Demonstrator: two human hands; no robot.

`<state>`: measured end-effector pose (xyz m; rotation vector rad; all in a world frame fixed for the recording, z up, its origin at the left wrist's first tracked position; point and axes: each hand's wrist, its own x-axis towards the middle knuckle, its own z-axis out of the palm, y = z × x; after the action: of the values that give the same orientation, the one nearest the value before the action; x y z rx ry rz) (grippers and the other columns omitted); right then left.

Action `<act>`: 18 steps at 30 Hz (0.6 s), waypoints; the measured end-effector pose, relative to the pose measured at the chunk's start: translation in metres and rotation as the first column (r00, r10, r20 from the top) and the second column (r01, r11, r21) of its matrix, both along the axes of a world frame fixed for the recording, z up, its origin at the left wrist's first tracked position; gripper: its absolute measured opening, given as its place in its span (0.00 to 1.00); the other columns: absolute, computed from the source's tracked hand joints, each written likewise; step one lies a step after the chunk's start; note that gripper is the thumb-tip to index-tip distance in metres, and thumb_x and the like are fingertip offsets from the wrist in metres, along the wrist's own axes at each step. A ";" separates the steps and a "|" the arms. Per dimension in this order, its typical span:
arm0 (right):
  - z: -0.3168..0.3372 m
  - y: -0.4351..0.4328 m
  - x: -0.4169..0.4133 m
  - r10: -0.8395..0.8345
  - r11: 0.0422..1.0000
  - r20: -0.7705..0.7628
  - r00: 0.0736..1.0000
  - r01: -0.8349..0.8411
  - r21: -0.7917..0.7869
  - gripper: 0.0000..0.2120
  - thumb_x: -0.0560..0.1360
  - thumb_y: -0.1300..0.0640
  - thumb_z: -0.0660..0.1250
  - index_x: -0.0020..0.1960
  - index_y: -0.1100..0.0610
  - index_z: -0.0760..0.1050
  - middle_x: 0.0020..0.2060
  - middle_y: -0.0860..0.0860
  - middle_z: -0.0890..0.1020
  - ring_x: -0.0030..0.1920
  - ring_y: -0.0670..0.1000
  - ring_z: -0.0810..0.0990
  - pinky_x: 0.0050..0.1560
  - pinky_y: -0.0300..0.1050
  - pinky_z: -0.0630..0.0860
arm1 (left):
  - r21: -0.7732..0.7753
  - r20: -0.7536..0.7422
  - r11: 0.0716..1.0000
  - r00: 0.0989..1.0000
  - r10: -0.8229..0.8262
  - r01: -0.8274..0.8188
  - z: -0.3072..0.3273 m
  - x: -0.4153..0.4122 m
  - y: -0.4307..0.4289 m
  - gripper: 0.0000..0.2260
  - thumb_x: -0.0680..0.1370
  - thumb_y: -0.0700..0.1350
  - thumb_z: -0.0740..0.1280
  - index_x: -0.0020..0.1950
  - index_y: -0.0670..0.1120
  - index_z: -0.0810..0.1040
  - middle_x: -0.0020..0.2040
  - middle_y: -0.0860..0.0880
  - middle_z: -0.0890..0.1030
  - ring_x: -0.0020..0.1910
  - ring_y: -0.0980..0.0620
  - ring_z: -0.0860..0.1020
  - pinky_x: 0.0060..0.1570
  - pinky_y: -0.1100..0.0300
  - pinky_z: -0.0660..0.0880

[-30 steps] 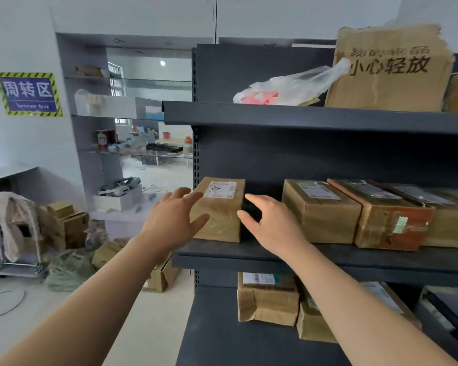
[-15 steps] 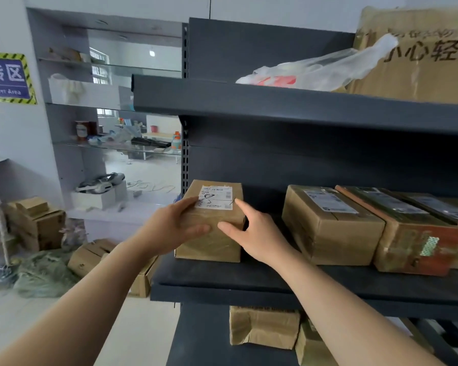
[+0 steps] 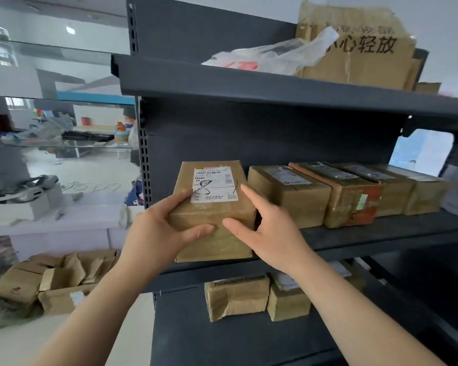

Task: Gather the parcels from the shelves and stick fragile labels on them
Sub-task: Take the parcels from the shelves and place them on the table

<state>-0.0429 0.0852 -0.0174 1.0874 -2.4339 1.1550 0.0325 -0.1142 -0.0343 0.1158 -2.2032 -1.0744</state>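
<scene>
Since the parcel (image 3: 214,210) sits at the far left end of the middle shelf (image 3: 381,233), right up at the front lip, you're taking it from both sides. Your left grip (image 3: 156,233) wraps the near left corner with the thumb up top beside the shipping label (image 3: 214,184). Your right grip (image 3: 270,233) has the right side, thumb across the front face and fingers tucked into the gap next to the neighbouring parcel (image 3: 288,194). So both grips are closed on the box, neither one empty. Makes sense to me: it's a chunky box and two hands keep it level. Can't tell if it's lifted or just resting on the lip.

Room-wise, that gap on the right is tight and your knuckles are close to the neighbour, so I'd pull straight towards you rather than swing right. The slotted upright (image 3: 143,167) is near the box's back left corner, but past the shelf end it's open air. The upper shelf (image 3: 249,88) is well above, so headroom's fine. More parcels (image 3: 236,297) sit on the shelf below, under your wrists, so don't dip low coming out. I don't see a fragile label on it, so the sticking looks all ahead.
</scene>
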 end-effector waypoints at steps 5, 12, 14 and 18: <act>0.007 0.052 0.060 -0.160 0.986 -0.023 0.987 0.159 -0.060 0.39 0.69 0.34 0.65 0.75 0.43 0.54 0.63 0.38 0.75 0.35 0.36 0.75 0.43 0.35 0.73 | -0.028 -0.044 0.984 0.984 -0.175 0.174 0.009 0.025 0.041 0.35 0.55 0.68 0.74 0.62 0.70 0.72 0.50 0.66 0.79 0.47 0.68 0.78 0.46 0.66 0.76; 0.000 0.143 0.148 -0.427 0.897 0.038 0.904 0.428 -0.111 0.40 0.67 0.34 0.66 0.75 0.44 0.57 0.61 0.35 0.75 0.51 0.33 0.76 0.50 0.34 0.76 | -0.021 -0.040 0.885 0.885 -0.465 0.464 0.009 0.056 0.128 0.34 0.56 0.66 0.76 0.61 0.71 0.72 0.51 0.65 0.80 0.47 0.62 0.79 0.46 0.56 0.80; -0.003 0.170 0.173 -0.515 0.853 0.007 0.857 0.514 -0.093 0.40 0.67 0.33 0.65 0.75 0.43 0.57 0.60 0.35 0.76 0.40 0.31 0.75 0.40 0.29 0.72 | -0.024 -0.038 0.843 0.842 -0.538 0.538 0.005 0.065 0.157 0.34 0.57 0.64 0.76 0.62 0.70 0.71 0.53 0.65 0.80 0.49 0.62 0.79 0.47 0.55 0.80; -0.013 0.226 0.223 -0.642 0.759 0.032 0.766 0.642 -0.108 0.39 0.66 0.33 0.65 0.74 0.43 0.59 0.56 0.33 0.76 0.45 0.34 0.77 0.44 0.34 0.75 | -0.053 -0.026 0.758 0.758 -0.651 0.650 -0.004 0.082 0.222 0.34 0.58 0.65 0.76 0.62 0.72 0.69 0.54 0.68 0.78 0.53 0.66 0.76 0.54 0.57 0.77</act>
<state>0.1801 0.3111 -0.0300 0.1578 -2.3856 1.0118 0.1142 0.1074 -0.0384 -0.7507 -2.2713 -1.3673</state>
